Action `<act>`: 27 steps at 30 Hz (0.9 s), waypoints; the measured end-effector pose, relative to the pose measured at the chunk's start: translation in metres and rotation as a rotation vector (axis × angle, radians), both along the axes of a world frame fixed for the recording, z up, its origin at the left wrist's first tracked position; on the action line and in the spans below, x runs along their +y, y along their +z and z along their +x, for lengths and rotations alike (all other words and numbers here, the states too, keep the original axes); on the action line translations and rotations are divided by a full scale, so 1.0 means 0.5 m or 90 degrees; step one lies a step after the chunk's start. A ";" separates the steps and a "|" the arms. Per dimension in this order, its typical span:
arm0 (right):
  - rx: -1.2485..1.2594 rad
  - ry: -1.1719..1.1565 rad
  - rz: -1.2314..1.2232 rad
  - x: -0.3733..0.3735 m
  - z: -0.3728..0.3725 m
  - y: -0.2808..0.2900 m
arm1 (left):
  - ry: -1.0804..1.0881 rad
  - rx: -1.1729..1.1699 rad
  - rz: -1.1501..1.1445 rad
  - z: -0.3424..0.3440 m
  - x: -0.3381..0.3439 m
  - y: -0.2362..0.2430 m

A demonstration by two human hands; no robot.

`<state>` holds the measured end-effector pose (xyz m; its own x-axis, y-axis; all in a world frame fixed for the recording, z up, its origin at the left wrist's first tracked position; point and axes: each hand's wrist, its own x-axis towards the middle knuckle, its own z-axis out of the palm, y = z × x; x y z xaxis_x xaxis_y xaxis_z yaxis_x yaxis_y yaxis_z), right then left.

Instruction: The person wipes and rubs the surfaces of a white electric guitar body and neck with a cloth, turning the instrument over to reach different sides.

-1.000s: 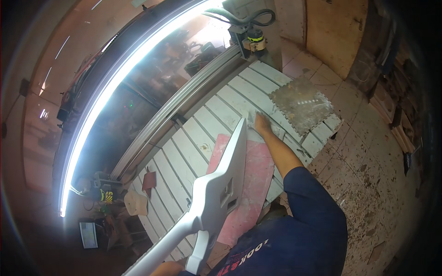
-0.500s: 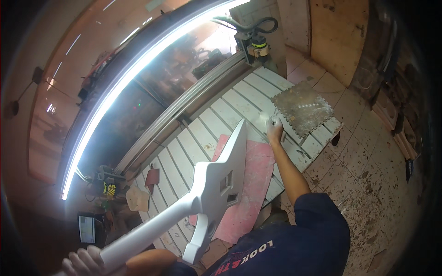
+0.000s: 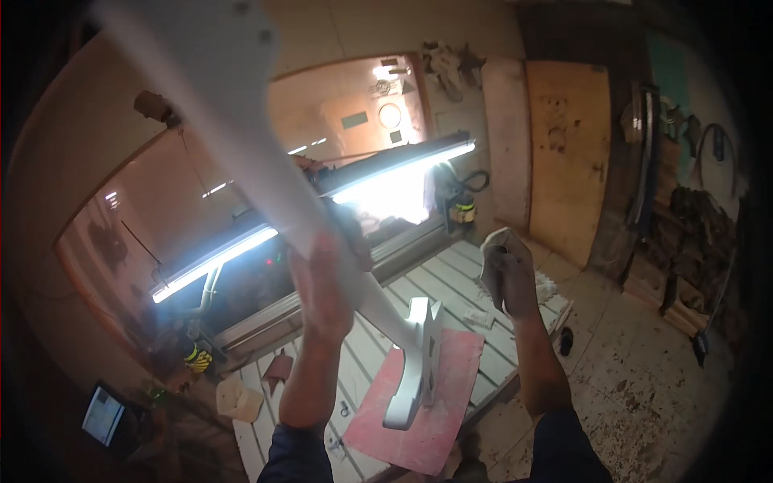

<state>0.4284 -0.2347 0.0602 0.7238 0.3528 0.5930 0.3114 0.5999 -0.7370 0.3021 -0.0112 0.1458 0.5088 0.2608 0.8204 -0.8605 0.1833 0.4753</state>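
My left hand (image 3: 324, 283) is wrapped round the neck of a white, angular electric guitar body-and-neck piece (image 3: 412, 382), whose headstock rises blurred into the upper left, close to the camera. The guitar's body stands tipped up on its edge over a pink board (image 3: 378, 426) on the slatted white table (image 3: 451, 272). My right hand (image 3: 509, 278), dusty, is closed round a thin pale pad (image 3: 495, 238) to the right of the guitar, not touching it.
A lit tube (image 3: 211, 265) and machine rail cross behind the table. A small screen (image 3: 105, 414) sits lower left, a tan piece (image 3: 237, 400) on the table's left. At right are a wooden door (image 3: 568, 153), stacked boards (image 3: 684, 306) and a debris-strewn tiled floor (image 3: 612, 410).
The guitar's neck has swung up from the lower left to the upper left, my left hand rising with it. My right hand has lifted off the table area. The view has tilted upward.
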 end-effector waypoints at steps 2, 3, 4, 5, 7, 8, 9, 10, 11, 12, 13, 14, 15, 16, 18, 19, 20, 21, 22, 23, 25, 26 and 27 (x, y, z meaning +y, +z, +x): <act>-0.119 -0.211 -0.059 0.028 -0.089 0.081 | 0.055 -0.005 0.142 -0.015 -0.022 0.029; -0.128 -0.218 -0.057 0.042 -0.118 0.108 | 0.049 -0.015 0.143 -0.031 -0.033 0.047; -0.163 -0.204 -0.026 0.049 -0.140 0.129 | 0.066 0.011 0.160 -0.042 -0.048 0.063; -0.183 -0.203 -0.010 0.053 -0.166 0.153 | 0.083 0.037 0.179 -0.054 -0.062 0.079; -0.304 -0.277 0.057 0.063 -0.214 0.204 | 0.091 0.021 0.198 -0.063 -0.079 0.108; -0.403 -0.349 0.110 0.066 -0.230 0.227 | 0.114 0.015 0.218 -0.066 -0.085 0.119; -0.411 -0.356 0.107 0.066 -0.238 0.247 | 0.177 -0.041 0.254 -0.060 -0.089 0.120; -0.532 -0.485 0.134 0.062 -0.239 0.265 | 0.162 -0.048 0.247 -0.039 -0.087 0.114; -0.597 -0.546 0.150 0.068 -0.245 0.279 | 0.115 -0.073 0.241 -0.023 -0.080 0.111; -0.657 -0.610 0.172 0.075 -0.250 0.293 | 0.083 -0.090 0.235 -0.011 -0.079 0.109; -0.719 -0.639 0.201 0.085 -0.253 0.304 | 0.046 -0.108 0.228 0.000 -0.083 0.109; -0.781 -0.666 0.230 0.090 -0.255 0.318 | 0.039 -0.116 0.226 0.002 -0.089 0.106; -0.790 -0.672 0.229 0.087 -0.256 0.340 | 0.023 -0.077 0.224 -0.002 -0.096 0.103; -0.881 -0.780 0.202 0.077 -0.245 0.361 | 0.017 -0.060 0.219 0.008 -0.112 0.096; -0.982 -0.894 0.178 0.059 -0.249 0.412 | 0.017 -0.031 0.216 0.010 -0.137 0.095; -0.950 -0.938 0.275 0.053 -0.266 0.435 | 0.058 -0.025 0.245 0.020 -0.134 0.088; -0.914 -0.978 0.372 0.050 -0.278 0.446 | 0.075 -0.036 0.250 0.026 -0.134 0.083; -0.869 -0.920 0.346 0.063 -0.266 0.424 | 0.094 -0.050 0.253 0.031 -0.133 0.085; -0.878 -0.931 0.334 0.056 -0.252 0.402 | 0.099 -0.063 0.254 0.035 -0.146 0.085; -0.959 -0.901 0.259 0.057 -0.233 0.383 | 0.092 -0.055 0.220 0.043 -0.140 0.084; -1.047 -0.926 0.180 0.021 -0.237 0.401 | 0.070 -0.026 0.272 0.052 -0.136 0.075; -1.047 -0.979 0.190 0.003 -0.249 0.427 | 0.063 -0.011 0.301 0.054 -0.130 0.071; -0.953 -0.940 0.291 0.000 -0.270 0.444 | 0.142 -0.040 0.312 0.054 -0.138 0.066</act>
